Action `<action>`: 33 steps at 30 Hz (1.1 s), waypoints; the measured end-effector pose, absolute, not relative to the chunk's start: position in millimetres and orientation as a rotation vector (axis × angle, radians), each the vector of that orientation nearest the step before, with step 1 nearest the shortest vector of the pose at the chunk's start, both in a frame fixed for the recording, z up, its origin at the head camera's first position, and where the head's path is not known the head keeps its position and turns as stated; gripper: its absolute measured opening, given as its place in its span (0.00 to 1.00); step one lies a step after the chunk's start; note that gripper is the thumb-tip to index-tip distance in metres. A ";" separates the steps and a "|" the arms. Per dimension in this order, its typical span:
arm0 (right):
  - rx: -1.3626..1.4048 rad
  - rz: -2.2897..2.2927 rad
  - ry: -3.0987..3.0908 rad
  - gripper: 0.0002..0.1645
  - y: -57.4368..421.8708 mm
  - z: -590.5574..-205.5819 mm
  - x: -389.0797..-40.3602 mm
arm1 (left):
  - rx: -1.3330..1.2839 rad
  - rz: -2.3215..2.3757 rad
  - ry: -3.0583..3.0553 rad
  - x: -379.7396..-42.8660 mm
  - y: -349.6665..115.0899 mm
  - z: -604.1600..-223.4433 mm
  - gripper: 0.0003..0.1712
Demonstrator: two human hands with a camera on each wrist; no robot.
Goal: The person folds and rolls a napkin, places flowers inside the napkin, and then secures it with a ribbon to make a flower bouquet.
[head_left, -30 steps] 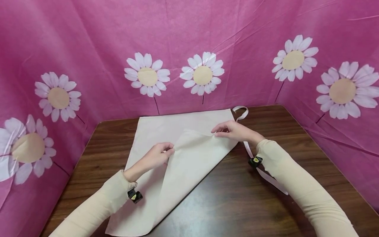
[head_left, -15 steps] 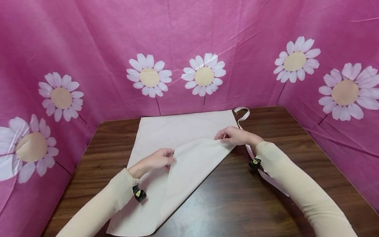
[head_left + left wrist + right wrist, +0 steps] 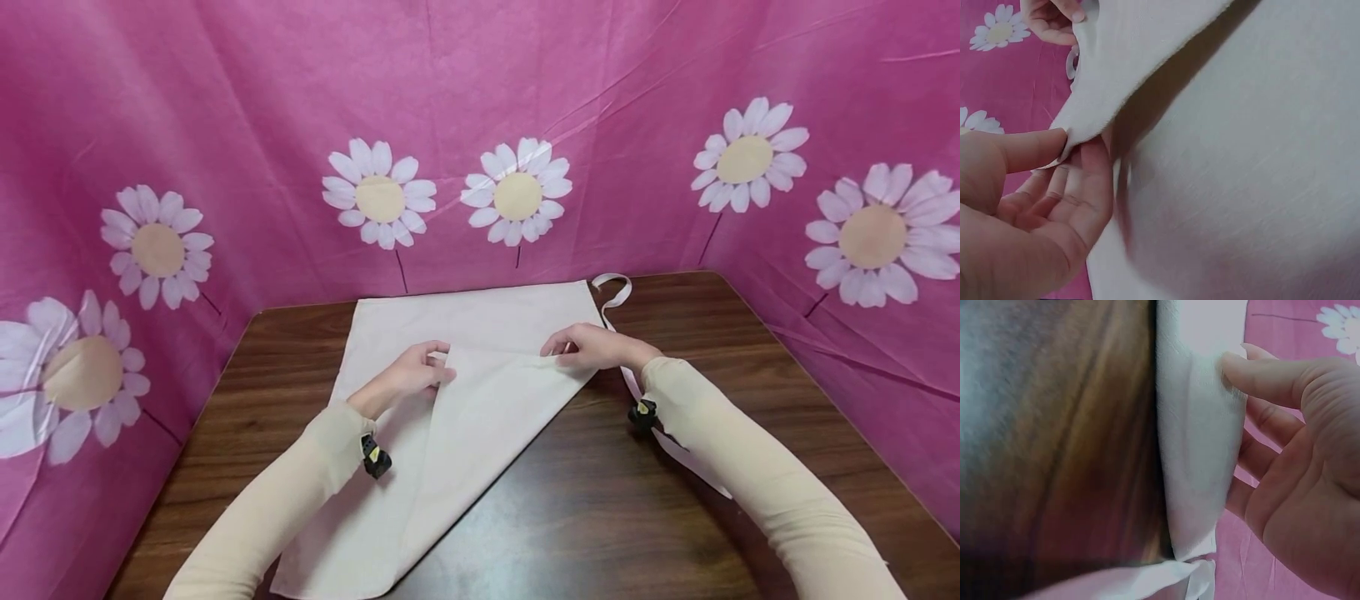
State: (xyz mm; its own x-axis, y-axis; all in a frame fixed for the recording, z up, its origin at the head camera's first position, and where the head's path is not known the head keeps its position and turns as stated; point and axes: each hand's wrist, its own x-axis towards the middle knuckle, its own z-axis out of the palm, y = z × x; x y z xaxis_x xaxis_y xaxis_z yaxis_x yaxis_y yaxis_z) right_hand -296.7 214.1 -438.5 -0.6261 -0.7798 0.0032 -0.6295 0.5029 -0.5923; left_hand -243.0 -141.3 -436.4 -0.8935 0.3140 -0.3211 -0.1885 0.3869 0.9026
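A cream apron-like cloth (image 3: 457, 317) lies across the table, its near right part folded over as a flap (image 3: 480, 417). My left hand (image 3: 408, 375) is at the flap's far left corner. Close up in the left wrist view, the left thumb lies on top of the flap's edge (image 3: 1129, 94) and the fingers sit beneath it. Farther right along that edge my right hand (image 3: 588, 346) pinches the cloth, thumb on the near face and fingers behind, as the right wrist view shows. A narrow white strap (image 3: 618, 293) loops off the cloth's far right corner.
More strap (image 3: 693, 462) trails along the dark wooden table (image 3: 600, 517), partly hidden under the right forearm. Behind and at both sides hangs a pink curtain (image 3: 450, 75) printed with white daisies, close to the table's edges.
My left hand dropped a little along the flap's edge, then came up to its corner. The flap's raised fold has flattened. My right hand has shifted slightly nearer.
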 end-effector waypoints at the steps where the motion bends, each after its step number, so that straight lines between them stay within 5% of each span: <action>1: -1.179 -0.818 2.479 0.14 215.7 -437.2 -298.1 | 0.106 1.524 2.219 -244.2 -141.8 -434.9 0.32; 33: -0.892 -0.727 2.871 0.12 228.7 -438.6 -363.7 | 0.034 1.464 2.548 -289.1 -222.2 -420.3 0.32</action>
State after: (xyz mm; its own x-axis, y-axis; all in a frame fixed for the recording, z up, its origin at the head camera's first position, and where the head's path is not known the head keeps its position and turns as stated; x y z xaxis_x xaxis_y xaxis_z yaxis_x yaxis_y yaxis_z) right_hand -363.7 228.7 -438.6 -0.8325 -0.5466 0.0903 -0.5237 0.7232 -0.4503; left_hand -289.1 -222.2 -420.3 -0.9792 0.1201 -0.1633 -0.0806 0.5085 0.8573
